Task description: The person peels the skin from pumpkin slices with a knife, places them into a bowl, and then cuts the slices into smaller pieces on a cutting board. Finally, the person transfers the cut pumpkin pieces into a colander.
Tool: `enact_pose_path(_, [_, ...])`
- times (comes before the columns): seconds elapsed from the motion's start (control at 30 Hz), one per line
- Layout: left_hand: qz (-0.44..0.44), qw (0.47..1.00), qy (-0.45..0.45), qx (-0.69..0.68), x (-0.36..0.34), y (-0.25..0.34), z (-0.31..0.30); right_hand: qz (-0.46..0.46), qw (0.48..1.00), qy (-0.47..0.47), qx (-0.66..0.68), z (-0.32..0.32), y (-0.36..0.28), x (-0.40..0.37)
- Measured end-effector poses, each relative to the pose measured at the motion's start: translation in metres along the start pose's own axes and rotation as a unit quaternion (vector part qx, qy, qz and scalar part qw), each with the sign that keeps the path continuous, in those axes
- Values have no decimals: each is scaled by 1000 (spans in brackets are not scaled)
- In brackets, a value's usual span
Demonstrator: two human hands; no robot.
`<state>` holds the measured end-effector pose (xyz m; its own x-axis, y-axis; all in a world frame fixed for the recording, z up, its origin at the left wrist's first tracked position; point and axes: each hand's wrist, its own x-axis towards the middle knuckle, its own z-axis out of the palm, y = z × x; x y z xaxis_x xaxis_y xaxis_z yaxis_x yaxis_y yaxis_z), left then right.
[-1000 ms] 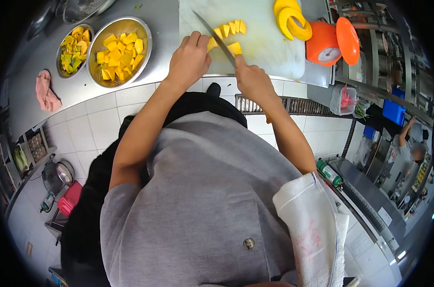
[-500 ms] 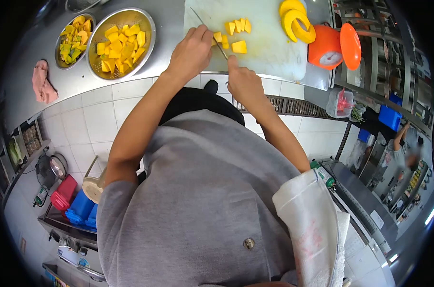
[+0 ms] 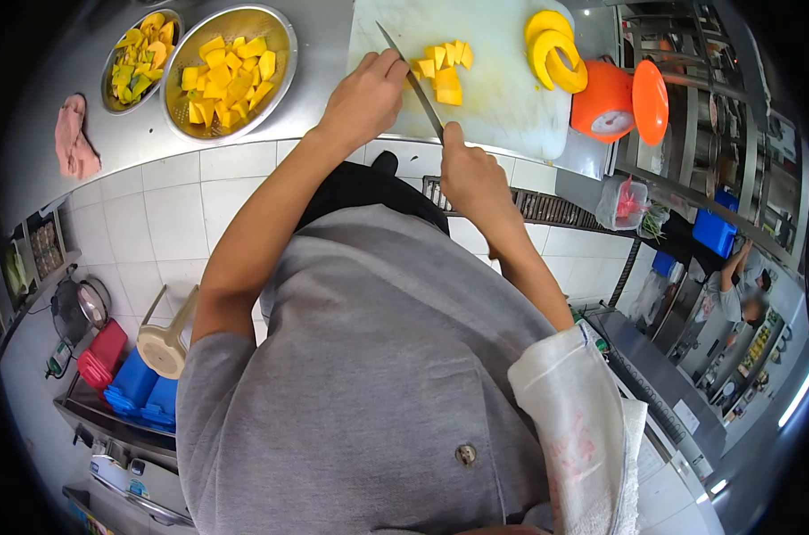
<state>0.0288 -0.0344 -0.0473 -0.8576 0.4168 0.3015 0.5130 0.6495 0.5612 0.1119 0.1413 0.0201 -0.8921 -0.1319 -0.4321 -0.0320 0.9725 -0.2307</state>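
Note:
My right hand (image 3: 478, 176) grips the handle of a long kitchen knife (image 3: 424, 100), its blade slanting up and left over the white cutting board (image 3: 498, 116). Beside the blade my left hand (image 3: 364, 100) is closed, fingers curled down toward the board. What its fingertips hold is hidden, though a bit of yellow shows by the blade. Just right of the knife lie several cut pumpkin pieces (image 3: 447, 82) in a cluster. Curved pumpkin slices (image 3: 547, 62) rest at the board's far right.
Left of the board stand a metal colander (image 3: 290, 58) of pumpkin chunks and a smaller bowl (image 3: 106, 94) of peels and scraps. A pink cloth (image 3: 76, 138) lies near the counter edge. An orange scale (image 3: 596, 98) sits at right. Another person (image 3: 739, 294) is farther off at right.
My right hand and the knife handle have moved right and toward me, so the blade is more fully in view. The pumpkin pieces beside it now lie closer together.

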Motion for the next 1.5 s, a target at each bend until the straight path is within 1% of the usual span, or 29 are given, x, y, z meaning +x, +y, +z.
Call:
enact_pose_path(0.03, [-3,1000,-1,0,-2,-1,1,-7,1000,20,22,10,1,6])
enact_pose_path(0.1, [7,1000,0,3,-2,-3,1,-8,1000,19,21,22,1,23])
enact_pose_path(0.17, [4,1000,-2,-6,-5,-4,-4,-13,999,28,18,21,5,37])
enact_pose_path(0.23, [0,1000,-6,-18,-7,-5,-9,-21,998,6,63,12,8,40])
enact_pose_path(0.3, [-26,1000,-13,-8,-12,-5,-11,-11,998,8,56,-1,8,31])
enact_pose_path(0.37, [-31,999,-17,-11,-13,-5,-12,-2,999,5,48,-12,-2,16])
enact_pose_path(0.43, [-33,999,-19,-14,-13,-4,-11,-1,1000,-15,-1,-20,-10,4])
enact_pose_path(0.53, [-40,999,-25,-3,-12,-5,-9,-12,1000,-12,-10,-8,-9,-3])
enact_pose_path(0.57, [-34,999,-13,-14,-13,-5,-8,-12,1000,-16,-12,-3,-9,0])
enact_pose_path(0.63, [-31,999,-6,-23,-17,-7,-8,-20,1000,9,21,11,-9,12])
enact_pose_path(0.67, [-32,999,-8,-29,-19,-8,-8,-16,1000,6,25,19,-9,16])
enact_pose_path(0.73, [-25,999,-3,-30,-15,-11,-10,-42,998,42,20,22,-9,33])
enact_pose_path(0.77, [-26,999,-8,-35,-19,-10,-12,-39,998,44,22,22,-5,32])
enact_pose_path(0.83, [-24,999,-8,-37,-21,-11,-16,-37,999,15,38,7,-1,34])
enact_pose_path(0.97, [-64,997,-19,-37,-29,-11,-20,-18,999,8,33,-8,-8,16])
enact_pose_path(1.03, [-73,996,-22,-44,-29,-10,-20,-10,1000,-15,-7,-12,-14,9])
enact_pose_path(1.07, [-69,996,-15,-48,-28,-11,-19,-9,1000,-14,-6,-7,-14,9])
enact_pose_path(1.13, [-65,997,-9,-50,-25,-12,-15,-30,999,-9,14,8,-16,11])
enact_pose_path(1.23, [-52,998,-11,-22,-27,-16,-15,-29,999,8,41,23,-20,27])
enact_pose_path(1.27, [-56,998,-13,-36,-24,-18,-17,-35,997,18,60,26,-16,30])
enact_pose_path(1.3, [-59,997,-17,-54,-22,-18,-16,-29,997,27,67,23,-12,29])
enact_pose_path(1.37, [-39,997,-18,-68,-21,-24,-10,-56,990,21,128,14,0,25])
enact_pose_path(1.4, [-32,996,-16,-83,-19,-25,-8,-52,990,27,129,12,7,20])
enact_pose_path(1.47, [-34,995,-18,-96,-12,-26,-1,-25,972,71,222,11,22,5])
enact_pose_path(1.5, [-41,993,-19,-109,-6,-25,3,-20,972,78,223,9,29,-2])
